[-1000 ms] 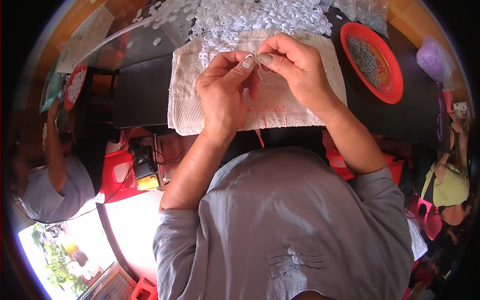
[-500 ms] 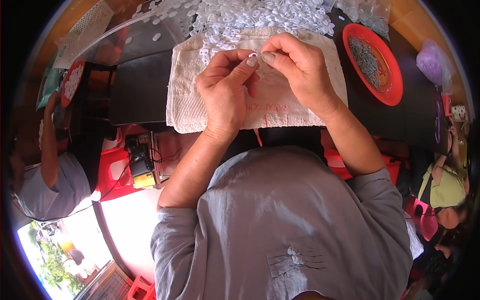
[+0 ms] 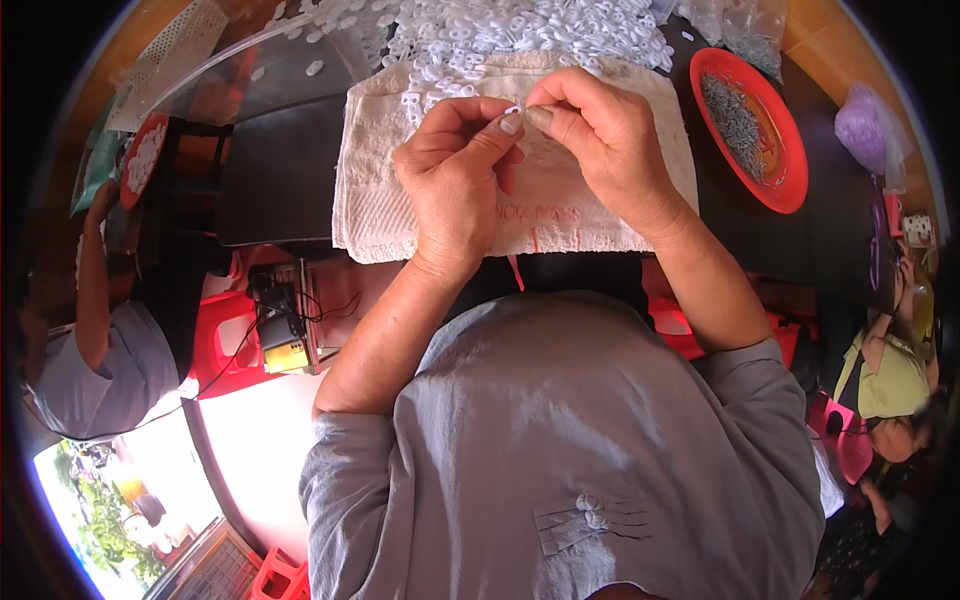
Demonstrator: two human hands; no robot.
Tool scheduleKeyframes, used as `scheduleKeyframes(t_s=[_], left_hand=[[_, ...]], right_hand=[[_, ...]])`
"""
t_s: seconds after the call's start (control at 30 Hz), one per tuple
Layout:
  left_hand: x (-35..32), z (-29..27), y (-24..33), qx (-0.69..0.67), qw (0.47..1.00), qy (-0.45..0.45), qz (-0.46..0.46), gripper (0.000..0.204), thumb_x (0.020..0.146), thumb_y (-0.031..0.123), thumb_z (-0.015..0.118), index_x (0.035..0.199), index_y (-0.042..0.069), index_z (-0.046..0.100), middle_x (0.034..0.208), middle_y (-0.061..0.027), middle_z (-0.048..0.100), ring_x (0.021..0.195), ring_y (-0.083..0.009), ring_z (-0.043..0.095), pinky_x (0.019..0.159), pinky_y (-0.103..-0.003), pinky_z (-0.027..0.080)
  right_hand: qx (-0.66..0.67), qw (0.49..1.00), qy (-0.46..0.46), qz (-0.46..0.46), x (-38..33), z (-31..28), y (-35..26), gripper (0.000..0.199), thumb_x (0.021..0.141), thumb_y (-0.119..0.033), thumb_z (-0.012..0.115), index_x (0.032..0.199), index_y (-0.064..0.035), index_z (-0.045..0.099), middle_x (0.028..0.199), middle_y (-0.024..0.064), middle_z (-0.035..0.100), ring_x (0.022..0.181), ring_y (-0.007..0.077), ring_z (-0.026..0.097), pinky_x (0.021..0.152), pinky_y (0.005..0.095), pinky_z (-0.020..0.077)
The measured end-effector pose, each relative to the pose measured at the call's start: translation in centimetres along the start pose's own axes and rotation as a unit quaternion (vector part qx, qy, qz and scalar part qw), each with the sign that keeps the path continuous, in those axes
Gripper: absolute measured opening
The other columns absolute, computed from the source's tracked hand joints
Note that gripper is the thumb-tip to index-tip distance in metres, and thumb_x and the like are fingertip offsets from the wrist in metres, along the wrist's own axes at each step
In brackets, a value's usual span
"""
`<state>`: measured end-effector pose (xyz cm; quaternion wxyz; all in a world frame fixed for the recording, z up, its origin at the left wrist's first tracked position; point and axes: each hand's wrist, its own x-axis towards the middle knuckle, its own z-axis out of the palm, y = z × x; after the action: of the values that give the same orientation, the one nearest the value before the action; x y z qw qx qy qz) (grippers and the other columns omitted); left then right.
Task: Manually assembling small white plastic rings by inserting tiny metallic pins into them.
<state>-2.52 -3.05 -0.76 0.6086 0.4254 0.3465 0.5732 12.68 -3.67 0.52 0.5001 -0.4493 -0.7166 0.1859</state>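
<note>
Fingertip assembly over the towel

Hands meet above a cream towel (image 3: 400,190) spread on the dark tabletop (image 3: 270,170). The left hand (image 3: 455,185) is closed, thumb and forefinger pinched together, and the right hand (image 3: 600,140) is closed the same way; between their fingertips sits one small white ring (image 3: 513,109), held clear of the towel. Whether a second piece is held with it is too small to tell. Just beyond the hands lies a heap of white rings (image 3: 500,35), and to the right stands a red dish (image 3: 790,160) holding small grey metal pieces (image 3: 735,115). The work looks to be in its fitting stage, one ring being handled at the fingertips. The next move probably calls for a steady pinch and fine alignment, since the ring is tiny and could easily slip down into the towel.
</note>
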Motion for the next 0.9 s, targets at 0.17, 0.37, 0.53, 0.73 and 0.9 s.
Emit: scheduleKeyframes(t_s=[0.17,0.37,0.53,0.73,0.9], left_hand=[[0.1,0.2,-0.5,-0.018,1.0,0.012,0.005,0.003,0.083,-0.003,0.066,0.085,-0.002,0.063,0.07,-0.0058,0.063,0.055,-0.0085,0.056,0.046,-0.021,0.042],[0.2,0.0,-0.5,-0.057,0.998,0.024,-0.024,0.005,0.082,-0.007,0.064,0.083,-0.002,0.063,0.071,-0.0061,0.063,0.056,-0.0092,0.057,0.048,-0.02,0.042],[0.0,-0.1,-0.1,0.01,0.999,0.013,-0.041,0.006,0.084,-0.004,0.063,0.09,-0.004,0.063,0.077,-0.0083,0.065,0.061,-0.0111,0.058,0.056,-0.021,0.045],[-0.1,-0.6,0.2,0.077,0.996,0.011,-0.034,0.008,0.085,0.0,0.063,0.093,-0.002,0.064,0.076,-0.005,0.064,0.063,-0.0086,0.057,0.055,-0.021,0.043],[-0.1,-0.4,-0.1,0.075,0.997,0.006,-0.014,0.008,0.085,0.0,0.063,0.093,-0.001,0.064,0.076,-0.004,0.063,0.063,-0.0081,0.056,0.054,-0.021,0.042]], right_hand=[[0.028,0.998,-0.033,0.037,-0.3,0.1,0.4,0.003,0.086,0.001,0.061,0.089,0.0012,0.059,0.077,0.001,0.061,0.071,0.0069,0.055,0.063,0.0217,0.0453],[0.109,0.98,-0.07,0.15,-0.3,0.3,0.5,0.002,0.087,-0.002,0.061,0.087,-0.0003,0.06,0.076,-0.0025,0.059,0.068,0.0056,0.052,0.062,0.0204,0.0434],[0.087,0.984,-0.072,0.137,-0.2,-0.3,0.4,0.004,0.087,-0.004,0.061,0.087,-0.0001,0.062,0.076,-0.003,0.059,0.069,0.0046,0.051,0.062,0.0204,0.0428],[-0.118,0.986,-0.047,0.109,2.8,-4.0,0.5,0.012,0.085,-0.004,0.059,0.093,0.0008,0.065,0.074,-0.0019,0.059,0.069,0.003,0.049,0.062,0.0205,0.041],[-0.348,0.93,-0.095,0.072,6.2,-5.7,3.7,0.014,0.079,-0.013,0.057,0.088,-0.009,0.068,0.072,0.0092,0.065,0.067,0.0247,0.062,0.063,0.0374,0.0477]])
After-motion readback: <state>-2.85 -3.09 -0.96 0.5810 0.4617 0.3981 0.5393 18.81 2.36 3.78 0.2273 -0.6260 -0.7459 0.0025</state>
